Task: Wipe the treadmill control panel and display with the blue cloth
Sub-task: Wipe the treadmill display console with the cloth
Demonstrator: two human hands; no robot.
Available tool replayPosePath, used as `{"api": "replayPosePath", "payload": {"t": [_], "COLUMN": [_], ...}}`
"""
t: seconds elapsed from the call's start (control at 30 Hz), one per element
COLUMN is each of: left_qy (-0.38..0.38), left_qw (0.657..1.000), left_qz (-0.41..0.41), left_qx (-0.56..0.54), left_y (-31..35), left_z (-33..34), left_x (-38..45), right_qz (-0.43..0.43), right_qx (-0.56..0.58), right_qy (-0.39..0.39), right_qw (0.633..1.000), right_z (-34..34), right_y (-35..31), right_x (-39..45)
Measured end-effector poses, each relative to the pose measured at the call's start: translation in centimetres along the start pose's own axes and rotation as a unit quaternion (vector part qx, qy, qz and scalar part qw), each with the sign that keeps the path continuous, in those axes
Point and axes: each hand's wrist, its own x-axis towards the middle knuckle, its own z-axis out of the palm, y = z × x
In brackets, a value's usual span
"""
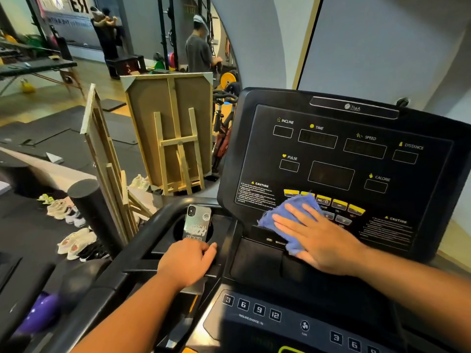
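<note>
Right now your right hand (321, 238) lies flat, fingers straight and spread, pressing the blue cloth (290, 220) against the lower part of the control panel (254, 159). The cloth covers part of the row of yellow buttons (339, 203) — its upper corner reaches them, while its lower edge hangs past the panel's bottom lip. Above your hand, the display (331, 174) is dark, with labels such as INCLINE, TIME, SPEED and PULSE over its small windows.

Your left hand (188, 263) rests on the black side tray (163, 240) of the treadmill, fingers curled loosely over its edge (it grips nothing that can be made out). Just beyond its fingertips a phone (197, 222) in a shiny case stands tilted in the round cup holder.

Nearer you, a lower strip carries the number keys (251, 308) — 3, 6, 9, 12 — and a fan button (304, 326).

Off to your left, wooden easels (175, 138) lean beside the machine, and several pairs of shoes (68, 225) line the dark floor mat.
</note>
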Motion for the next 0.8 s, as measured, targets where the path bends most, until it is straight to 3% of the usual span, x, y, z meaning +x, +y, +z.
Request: {"api": "replayPosePath", "payload": {"t": [0.1, 0.23, 0.3, 0.33, 0.4, 0.5, 0.57, 0.67, 0.73, 0.8], "left_qy": [0.000, 0.009, 0.010, 0.011, 0.013, 0.014, 0.013, 0.011, 0.010, 0.012], "left_qw": [1.000, 1.000, 1.000, 1.000, 1.000, 1.000, 1.000, 1.000, 1.000, 1.000], "left_qz": [0.001, 0.005, 0.006, 0.005, 0.004, 0.005, 0.002, 0.000, -0.002, -0.005], "left_qx": [0.000, 0.003, 0.012, 0.012, 0.012, 0.014, 0.006, -0.004, -0.002, -0.003], "left_y": [0.1, 0.1, 0.1, 0.0, 0.0, 0.0, 0.0, 0.0, -0.1, -0.1], "left_z": [-0.1, -0.1, -0.1, 0.0, 0.0, 0.0, 0.0, 0.0, 0.0, 0.1], "left_x": [-0.1, -0.1, 0.0, -0.1, -0.1, -0.1, -0.1, -0.1, -0.1, -0.1], "right_qz": [-0.007, 0.236, 0.295, 0.266, 0.115, -0.013, 0.029, 0.229, 0.319, 0.269], "right_qx": [-0.041, -0.011, 0.019, 0.004, -0.040, -0.063, -0.081, -0.049, -0.014, -0.006], "right_qy": [0.036, 0.161, 0.192, 0.189, 0.147, 0.100, 0.123, 0.210, 0.241, 0.246], "right_qw": [0.998, 0.958, 0.936, 0.945, 0.982, 0.993, 0.989, 0.949, 0.917, 0.931], "right_z": [-1.8, -5.4, -5.2, -4.3, -1.8, -0.9, -2.2, -5.9, -7.7, -7.3], "right_y": [3.5, 7.9, 5.9, 4.2, 0.9, 0.9, 2.9, 6.5, 6.8, 4.6], "right_x": [0.7, 3.5, 5.4, 5.9, 5.5, 4.3, 5.3, 8.4, 11.1, 13.3]}}
